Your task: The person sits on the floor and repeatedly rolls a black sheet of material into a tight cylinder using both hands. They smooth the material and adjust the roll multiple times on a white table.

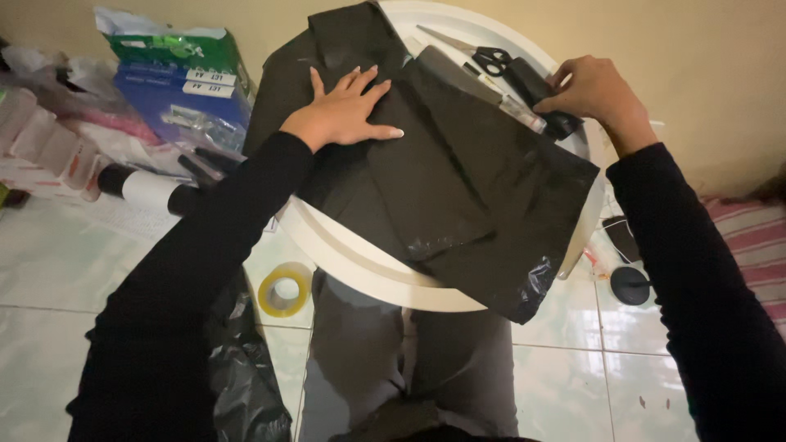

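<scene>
A: Reference landmark?
B: The round white plastic table [352, 258]. All positions are given relative to it.

A: Nearest items?
B: On the tiled floor at the table's near left edge lies a yellow roll of adhesive tape [285, 290]. Near the table's right edge, also on the floor, sits a small round black disc [630, 285].

A: On the table?
B: Glossy black plastic mailer bags [458, 188] lie flat across the top and overhang its near right edge.

A: Left hand status?
B: The left hand [344, 110] lies palm-down on the bags over the table's left half, fingers spread, grasping nothing.

A: Right hand status?
B: The right hand [594, 90] is at the table's far right rim, fingers curled around a dark cylindrical object [540, 92] resting on the bags.

A: Farther back?
B: Black-handled scissors [483, 56] lie on the far part of the tabletop. Left of the table stand green and blue printed packages [184, 82].
</scene>
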